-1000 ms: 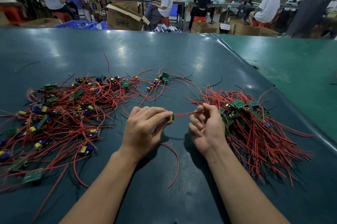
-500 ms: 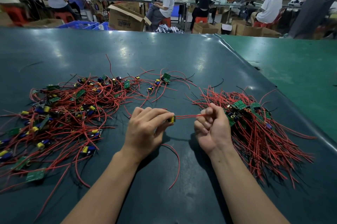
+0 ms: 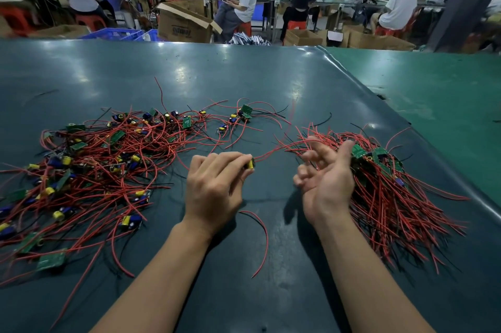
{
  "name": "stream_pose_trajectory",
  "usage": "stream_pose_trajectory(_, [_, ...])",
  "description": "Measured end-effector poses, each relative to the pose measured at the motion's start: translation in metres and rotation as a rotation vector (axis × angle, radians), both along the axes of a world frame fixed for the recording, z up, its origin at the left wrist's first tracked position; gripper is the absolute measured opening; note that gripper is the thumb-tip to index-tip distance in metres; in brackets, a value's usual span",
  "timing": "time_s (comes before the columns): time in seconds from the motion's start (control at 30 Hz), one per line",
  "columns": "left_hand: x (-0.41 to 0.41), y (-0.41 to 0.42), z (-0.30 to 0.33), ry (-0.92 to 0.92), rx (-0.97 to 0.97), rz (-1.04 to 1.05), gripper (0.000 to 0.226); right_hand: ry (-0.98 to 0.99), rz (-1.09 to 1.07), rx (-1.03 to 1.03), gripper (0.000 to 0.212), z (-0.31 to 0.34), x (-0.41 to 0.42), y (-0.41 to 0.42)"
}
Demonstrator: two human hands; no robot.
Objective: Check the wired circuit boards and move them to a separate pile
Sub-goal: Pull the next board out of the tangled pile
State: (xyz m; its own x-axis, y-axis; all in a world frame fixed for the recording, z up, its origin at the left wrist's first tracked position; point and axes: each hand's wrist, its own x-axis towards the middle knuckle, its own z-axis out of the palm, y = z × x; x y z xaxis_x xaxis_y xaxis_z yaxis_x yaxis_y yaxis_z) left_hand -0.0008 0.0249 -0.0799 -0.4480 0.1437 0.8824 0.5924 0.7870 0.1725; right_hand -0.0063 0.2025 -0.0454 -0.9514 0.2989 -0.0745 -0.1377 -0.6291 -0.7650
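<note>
My left hand [image 3: 214,183] is pinching a small board with a yellow part [image 3: 250,164] over the dark green desk [image 3: 244,75]; its red wires [image 3: 276,148] are trailing toward my right hand [image 3: 325,178], fingers loose, beside the right-hand pile of red-wired green boards [image 3: 393,189].

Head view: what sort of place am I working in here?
Most likely an electronics assembly workshop: piles of red-wired circuit boards lie on a long green-topped bench, other seated workers sit at benches behind, and open cardboard cartons stand on the floor.
</note>
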Motion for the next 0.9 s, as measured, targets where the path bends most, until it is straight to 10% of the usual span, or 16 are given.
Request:
stream_pose_trajectory(0.1, [0.001,-0.001,0.001,0.001,0.041,0.059,0.018,-0.051,0.226,0.233,0.074,-0.005,0.008,-0.022])
stream_pose_trajectory(0.27, [0.002,-0.001,0.005,-0.015,-0.126,-0.094,0.023,0.041,0.248,0.481,0.022,-0.011,0.013,-0.030])
stream_pose_trajectory(0.73, [0.000,-0.009,0.005,-0.035,0.039,0.054,0.017,0.078,0.053,0.009,0.064,0.005,0.002,0.008])
stream_pose_trajectory(0.9, [-0.001,-0.016,0.005,-0.012,0.064,-0.023,0.023,-0.003,0.481,0.521,0.062,-0.004,0.014,-0.016])
